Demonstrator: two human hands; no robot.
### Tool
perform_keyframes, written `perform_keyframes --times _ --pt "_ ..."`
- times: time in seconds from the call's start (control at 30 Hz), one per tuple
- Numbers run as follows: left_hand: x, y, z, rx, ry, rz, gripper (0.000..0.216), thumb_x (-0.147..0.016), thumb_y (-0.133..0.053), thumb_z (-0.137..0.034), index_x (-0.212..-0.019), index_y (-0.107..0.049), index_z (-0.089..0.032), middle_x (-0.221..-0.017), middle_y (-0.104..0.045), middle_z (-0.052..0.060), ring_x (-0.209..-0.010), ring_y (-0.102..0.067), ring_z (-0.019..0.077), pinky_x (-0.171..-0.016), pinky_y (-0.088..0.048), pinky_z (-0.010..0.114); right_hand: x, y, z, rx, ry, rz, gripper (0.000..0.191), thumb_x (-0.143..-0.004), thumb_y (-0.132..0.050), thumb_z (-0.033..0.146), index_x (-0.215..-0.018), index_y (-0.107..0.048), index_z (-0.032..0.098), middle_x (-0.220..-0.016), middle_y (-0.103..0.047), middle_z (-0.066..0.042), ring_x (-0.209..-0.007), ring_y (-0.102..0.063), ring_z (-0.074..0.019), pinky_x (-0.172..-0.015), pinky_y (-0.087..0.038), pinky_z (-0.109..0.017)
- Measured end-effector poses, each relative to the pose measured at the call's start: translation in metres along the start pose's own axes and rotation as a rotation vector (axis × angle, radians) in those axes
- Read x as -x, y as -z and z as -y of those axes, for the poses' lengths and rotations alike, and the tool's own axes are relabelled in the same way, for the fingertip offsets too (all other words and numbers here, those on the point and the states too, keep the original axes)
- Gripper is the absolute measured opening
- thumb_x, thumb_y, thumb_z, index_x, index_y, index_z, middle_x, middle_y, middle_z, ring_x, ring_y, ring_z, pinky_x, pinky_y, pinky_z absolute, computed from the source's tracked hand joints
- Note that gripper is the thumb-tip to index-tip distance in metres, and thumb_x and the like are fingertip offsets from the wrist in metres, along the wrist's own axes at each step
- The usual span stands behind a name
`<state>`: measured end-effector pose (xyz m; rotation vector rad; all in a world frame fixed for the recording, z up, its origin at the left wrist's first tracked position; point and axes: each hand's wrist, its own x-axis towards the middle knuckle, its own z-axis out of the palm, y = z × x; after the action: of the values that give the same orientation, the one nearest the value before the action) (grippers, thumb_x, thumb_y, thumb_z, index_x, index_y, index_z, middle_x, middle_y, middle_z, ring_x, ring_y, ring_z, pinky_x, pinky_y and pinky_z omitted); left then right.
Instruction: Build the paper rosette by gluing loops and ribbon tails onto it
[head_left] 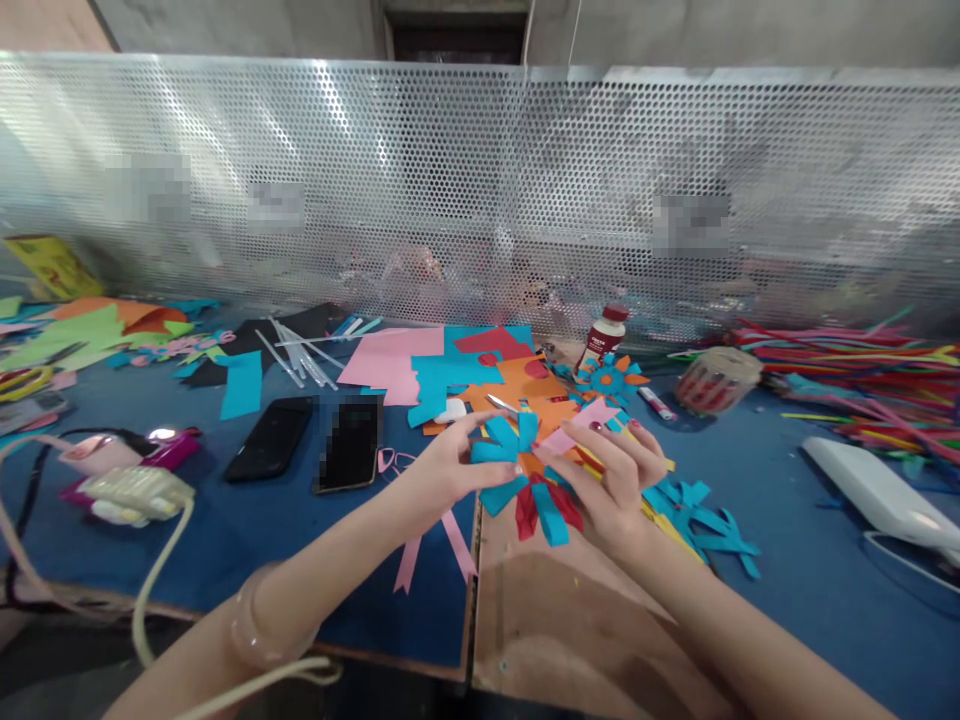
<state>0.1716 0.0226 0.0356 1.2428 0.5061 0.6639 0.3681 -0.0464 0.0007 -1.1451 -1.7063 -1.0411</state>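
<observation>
A paper flower (551,515) of blue looped strips with red and orange pieces is between my two hands, above the wooden part of the table. My left hand (454,460) pinches its blue petals from the left, thumb and finger closed on them. With curled fingers, my right hand (619,480) grips the flower's right side. A pink paper strip (581,425) lies along these right fingers, slanting up and right. The right fingertips partly hide the flower's middle. Pink forked ribbons (459,542) hang or lie below my left wrist; which, I cannot tell.
Two phones (268,440) lie left of my hands, near a power strip (139,492) with cords. Coloured paper sheets (394,360), a dark red-capped bottle (602,340) and a finished-looking flower (615,378) stand or lie behind. Blue paper strips (705,520) and a white device (881,490) are at right.
</observation>
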Motion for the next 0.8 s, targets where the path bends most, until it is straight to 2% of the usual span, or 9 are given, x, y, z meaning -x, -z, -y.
perform_keyframes --times 0.2,0.3,0.5,0.6,0.63,0.7,0.73,0.8 --pt "0.001 0.000 0.001 0.020 -0.005 0.018 0.061 -0.071 -0.076 -0.024 -0.126 -0.049 -0.023 -0.108 -0.064 0.006 -0.094 -0.063 0.0184 -0.086 -0.049 0.034 0.002 0.002 0.000 -0.014 0.023 -0.018 0.035 -0.085 -0.063 0.024 -0.115 -0.061 0.041 -0.088 -0.065 0.000 -0.092 -0.049 -0.0210 -0.097 -0.036 -0.040" --pt "0.000 0.001 0.002 0.011 0.006 0.014 0.062 -0.070 -0.076 -0.024 -0.126 -0.049 -0.023 -0.105 -0.064 0.006 -0.092 -0.063 0.0186 -0.084 -0.050 0.034 0.001 0.003 0.000 -0.001 0.015 0.010 0.036 -0.085 -0.064 0.025 -0.116 -0.060 0.042 -0.093 -0.066 0.000 -0.096 -0.049 -0.0214 -0.098 -0.035 -0.040" --pt "0.000 -0.002 0.001 0.002 -0.013 0.000 0.059 -0.070 -0.076 -0.023 -0.124 -0.051 -0.024 -0.104 -0.064 0.005 -0.094 -0.063 0.0187 -0.085 -0.049 0.033 0.002 0.003 0.001 -0.002 0.004 0.006 0.033 -0.087 -0.060 0.026 -0.119 -0.060 0.035 -0.109 -0.063 -0.005 -0.101 -0.048 -0.0241 -0.098 -0.035 -0.044" --pt "-0.004 0.002 0.002 -0.011 0.026 0.040 0.052 -0.074 -0.073 -0.035 -0.121 -0.053 -0.025 -0.097 -0.064 0.005 -0.084 -0.064 0.0172 -0.075 -0.051 0.030 0.001 0.003 0.002 -0.010 0.005 -0.011 0.029 -0.085 -0.062 0.025 -0.111 -0.065 0.036 -0.106 -0.063 -0.003 -0.100 -0.048 -0.0237 -0.098 -0.034 -0.045" --pt "-0.007 0.006 0.003 -0.020 0.065 0.081 0.049 -0.077 -0.067 -0.046 -0.119 -0.054 -0.024 -0.094 -0.065 0.005 -0.078 -0.064 0.0173 -0.068 -0.051 0.030 -0.001 0.004 0.003 -0.034 -0.016 -0.006 0.027 -0.084 -0.064 0.026 -0.109 -0.066 0.035 -0.106 -0.063 -0.003 -0.100 -0.048 -0.0238 -0.098 -0.034 -0.046" --pt "-0.013 0.017 0.003 -0.068 0.108 0.153 0.057 -0.080 -0.048 -0.066 -0.116 -0.057 -0.022 -0.092 -0.065 0.008 -0.071 -0.064 0.0191 -0.056 -0.048 0.029 -0.008 0.005 0.005 -0.128 -0.109 0.038 0.022 -0.082 -0.066 0.028 -0.103 -0.068 0.033 -0.110 -0.062 -0.004 -0.101 -0.049 -0.0245 -0.096 -0.035 -0.046" --pt "-0.016 0.024 0.003 -0.117 0.072 0.165 0.064 -0.079 -0.042 -0.072 -0.115 -0.058 -0.022 -0.096 -0.065 0.010 -0.074 -0.065 0.0210 -0.054 -0.047 0.029 -0.012 0.005 0.007 -0.186 -0.182 0.070 0.016 -0.081 -0.066 0.028 -0.097 -0.069 0.032 -0.112 -0.061 -0.004 -0.103 -0.050 -0.0252 -0.094 -0.036 -0.046" --pt "-0.019 0.034 0.000 -0.281 -0.130 0.115 0.064 -0.077 -0.047 -0.071 -0.119 -0.057 -0.023 -0.113 -0.061 0.012 -0.094 -0.062 0.0249 -0.066 -0.049 0.031 -0.021 0.005 0.010 -0.305 -0.353 0.133 0.008 -0.081 -0.064 0.027 -0.086 -0.070 0.029 -0.116 -0.059 -0.003 -0.107 -0.050 -0.0267 -0.092 -0.037 -0.047"
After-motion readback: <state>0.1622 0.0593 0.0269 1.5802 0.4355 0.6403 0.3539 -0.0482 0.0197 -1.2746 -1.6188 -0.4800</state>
